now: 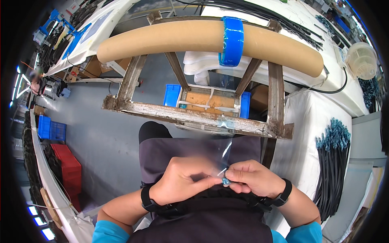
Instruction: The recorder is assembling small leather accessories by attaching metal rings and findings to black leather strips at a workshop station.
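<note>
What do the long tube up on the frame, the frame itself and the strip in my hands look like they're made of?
The long tube looks like cardboard: matt tan, smooth. The frame appears to be rough wood, grey, worn and stained. The strip pinched between the left hand and right hand seems to be thin clear plastic film: see-through with a glossy glint.

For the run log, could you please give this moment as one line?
left hand: pinching clear film | right hand: holding small blue piece against film | both over lap, below wooden frame | cardboard tube carries blue tape roll
</note>
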`<action>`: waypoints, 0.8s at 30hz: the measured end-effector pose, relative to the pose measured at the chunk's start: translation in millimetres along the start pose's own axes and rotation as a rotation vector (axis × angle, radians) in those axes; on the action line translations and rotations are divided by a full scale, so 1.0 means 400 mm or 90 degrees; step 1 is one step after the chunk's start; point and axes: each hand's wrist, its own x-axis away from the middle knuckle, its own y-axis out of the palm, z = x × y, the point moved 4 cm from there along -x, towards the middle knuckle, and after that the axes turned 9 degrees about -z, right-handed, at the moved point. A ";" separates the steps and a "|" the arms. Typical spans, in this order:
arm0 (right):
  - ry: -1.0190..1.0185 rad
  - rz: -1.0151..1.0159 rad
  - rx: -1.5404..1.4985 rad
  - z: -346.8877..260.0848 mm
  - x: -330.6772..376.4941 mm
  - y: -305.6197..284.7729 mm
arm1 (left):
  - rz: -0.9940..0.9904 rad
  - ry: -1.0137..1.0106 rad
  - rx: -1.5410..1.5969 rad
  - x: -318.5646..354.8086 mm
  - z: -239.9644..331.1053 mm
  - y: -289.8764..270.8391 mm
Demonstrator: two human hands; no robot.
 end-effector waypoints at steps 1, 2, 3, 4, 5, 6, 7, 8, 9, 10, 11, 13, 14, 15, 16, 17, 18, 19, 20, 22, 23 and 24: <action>0.047 -0.026 -0.077 0.006 -0.003 0.005 | 0.020 -0.059 0.054 0.006 -0.012 0.000; 0.004 0.038 -0.013 0.004 0.000 0.015 | 0.028 -0.078 0.177 0.016 -0.038 0.006; -0.184 0.144 0.152 -0.024 0.009 0.038 | 0.031 -0.078 0.177 0.019 -0.045 0.006; -0.235 0.199 0.322 -0.051 0.022 0.063 | 0.027 -0.082 0.263 0.021 -0.051 0.010; -0.284 0.253 0.494 -0.071 0.035 0.083 | 0.024 -0.085 0.350 0.023 -0.056 0.013; -0.406 0.274 0.656 -0.066 0.040 0.093 | 0.026 -0.084 0.350 0.022 -0.053 0.014; -0.406 0.271 0.657 -0.051 0.036 0.089 | 0.021 -0.085 0.368 0.019 -0.047 0.015; -0.457 0.293 0.677 -0.044 0.039 0.088 | 0.016 -0.086 0.387 0.015 -0.041 0.016; -0.507 0.316 0.694 -0.041 0.042 0.092 | 0.019 -0.088 0.388 0.008 -0.038 0.009; -0.494 0.338 0.669 -0.046 0.042 0.094 | 0.005 -0.106 0.337 -0.002 -0.036 0.001; -0.493 0.335 0.667 -0.050 0.045 0.100 | -0.010 -0.124 0.287 -0.005 -0.035 -0.002; -0.421 0.340 0.633 -0.054 0.051 0.090 | -0.014 -0.118 0.273 -0.003 -0.034 0.002; -0.391 0.323 0.631 -0.056 0.049 0.082 | -0.017 -0.096 0.259 0.002 -0.031 0.003; -0.389 0.325 0.631 -0.062 0.051 0.078 | -0.022 -0.073 0.247 0.003 -0.027 0.005; -0.323 0.293 0.529 -0.058 0.044 0.065 | -0.010 -0.048 0.196 0.003 -0.019 0.001; -0.257 0.259 0.426 -0.049 0.038 0.055 | -0.012 -0.047 0.197 0.005 -0.016 0.001; -0.219 0.215 0.297 -0.029 0.029 0.043 | -0.002 -0.020 0.141 0.006 -0.008 -0.003; -0.217 0.218 0.297 -0.032 0.029 0.034 | 0.009 0.008 0.085 0.006 -0.001 -0.004; -0.128 0.158 0.149 -0.020 0.020 0.024 | 0.023 0.034 0.060 0.005 0.005 -0.001; 0.035 0.013 -0.124 0.029 0.004 0.004 | 0.027 -0.001 0.059 0.012 0.002 0.003; 0.034 0.014 -0.126 0.026 0.006 0.009 | 0.032 -0.035 0.059 0.016 -0.003 0.005; 0.024 0.045 -0.077 0.010 0.004 0.017 | 0.035 -0.037 0.057 0.021 -0.008 0.006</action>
